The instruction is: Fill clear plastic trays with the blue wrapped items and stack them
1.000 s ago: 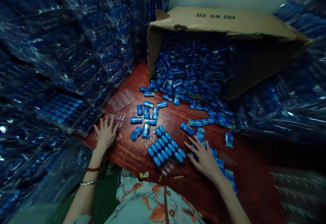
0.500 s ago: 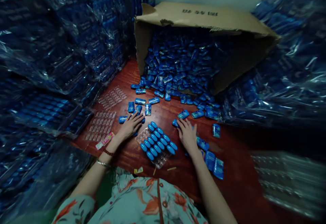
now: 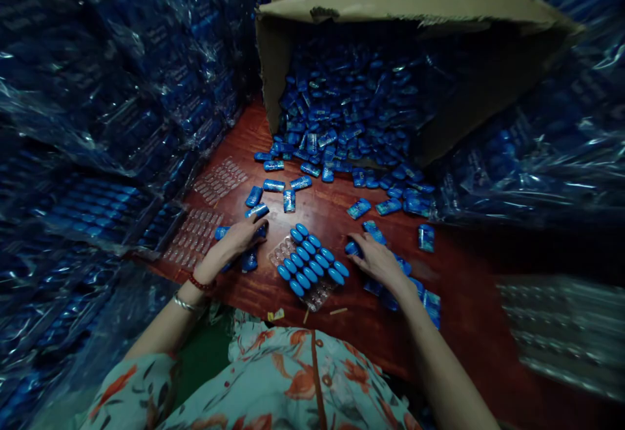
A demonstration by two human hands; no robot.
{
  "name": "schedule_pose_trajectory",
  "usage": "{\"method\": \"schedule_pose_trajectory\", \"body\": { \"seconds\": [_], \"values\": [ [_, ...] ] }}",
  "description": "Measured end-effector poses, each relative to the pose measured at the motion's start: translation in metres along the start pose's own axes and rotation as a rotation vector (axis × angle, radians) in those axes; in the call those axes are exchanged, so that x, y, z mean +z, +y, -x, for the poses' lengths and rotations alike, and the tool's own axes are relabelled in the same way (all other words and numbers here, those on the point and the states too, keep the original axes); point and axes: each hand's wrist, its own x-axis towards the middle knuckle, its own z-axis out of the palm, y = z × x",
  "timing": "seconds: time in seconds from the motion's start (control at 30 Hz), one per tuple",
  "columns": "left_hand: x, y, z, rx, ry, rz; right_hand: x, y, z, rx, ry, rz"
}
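My left hand point(image 3: 240, 237) is low over the table with its fingers curled round a small blue wrapped packet, which is mostly hidden. Further blue packets point(image 3: 250, 259) lie beside and under that hand. On the right, the thumb and fingers of my right hand point(image 3: 379, 259) close on another small blue packet point(image 3: 352, 248). Between the hands lies a clear plastic blister tray point(image 3: 319, 296), with glossy blue oval pieces point(image 3: 312, 265) set in rows across its middle. Its cavities at the left and lower ends show no blue pieces.
A cardboard box point(image 3: 390, 1) on its side spills blue packets point(image 3: 336, 117) onto the red-brown table point(image 3: 322, 205). Clear trays point(image 3: 195, 238) lie left, more point(image 3: 561, 332) at right. Film-wrapped blue stacks point(image 3: 97, 78) stand on both sides. Yellow scraps point(image 3: 276, 315) lie near the front edge.
My left hand has shifted left and its spread fingers have curled in. My right hand has moved right and turned, closing on a packet. Packets near both hands have shifted.
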Motion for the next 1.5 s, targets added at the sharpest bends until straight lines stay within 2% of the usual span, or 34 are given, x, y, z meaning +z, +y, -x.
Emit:
{"method": "schedule_pose_trajectory", "body": {
  "seconds": [0.1,0.13,0.17,0.23,0.3,0.33,0.4,0.47,0.53,0.67,0.77,0.9,1.03,1.23,1.4,1.5],
  "values": [
    [-0.002,-0.007,0.007,0.022,-0.011,0.089,-0.007,0.017,0.024,0.156,0.120,-0.304],
    [-0.002,-0.009,0.012,0.036,0.003,0.138,-0.011,0.019,0.038,0.201,0.115,-0.459],
    [-0.003,-0.010,0.017,0.049,0.032,0.198,-0.015,0.018,0.052,0.227,0.071,-0.630],
    [-0.004,-0.009,0.027,0.040,0.113,0.362,-0.019,0.007,0.080,0.207,-0.106,-0.954],
    [-0.006,-0.004,0.035,-0.046,0.213,0.571,-0.016,-0.015,0.099,0.163,-0.174,-1.114],
    [-0.006,0.001,0.037,-0.102,0.262,0.674,-0.012,-0.027,0.105,0.159,-0.129,-1.122],
    [-0.004,0.014,0.037,-0.177,0.350,0.830,0.001,-0.044,0.106,0.177,0.052,-1.029],
    [-0.001,0.029,0.032,-0.161,0.415,0.876,0.013,-0.050,0.098,0.206,0.237,-0.894],
    [0.005,0.043,0.025,-0.096,0.471,0.830,0.019,-0.044,0.087,0.207,0.341,-0.798],
    [0.021,0.062,0.018,0.079,0.503,0.682,0.013,-0.024,0.068,0.084,0.362,-0.688],
    [0.035,0.064,0.020,0.106,0.478,0.541,0.011,-0.017,0.067,0.015,0.366,-0.638],
    [0.048,0.055,0.025,0.165,0.472,0.373,0.022,-0.025,0.083,-0.027,0.416,-0.597],
    [0.047,0.045,0.026,0.260,0.454,0.326,0.036,-0.043,0.094,-0.078,0.510,-0.624],
    [0.043,0.033,0.027,0.410,0.440,0.208,0.042,-0.049,0.088,-0.212,0.376,-0.630],
    [0.036,0.026,0.029,0.423,0.377,0.171,0.022,-0.041,0.081,-0.273,0.171,-0.461],
    [0.028,0.029,0.028,0.452,0.361,0.121,0.013,-0.040,0.078,-0.303,0.104,-0.419]
  ]
}}
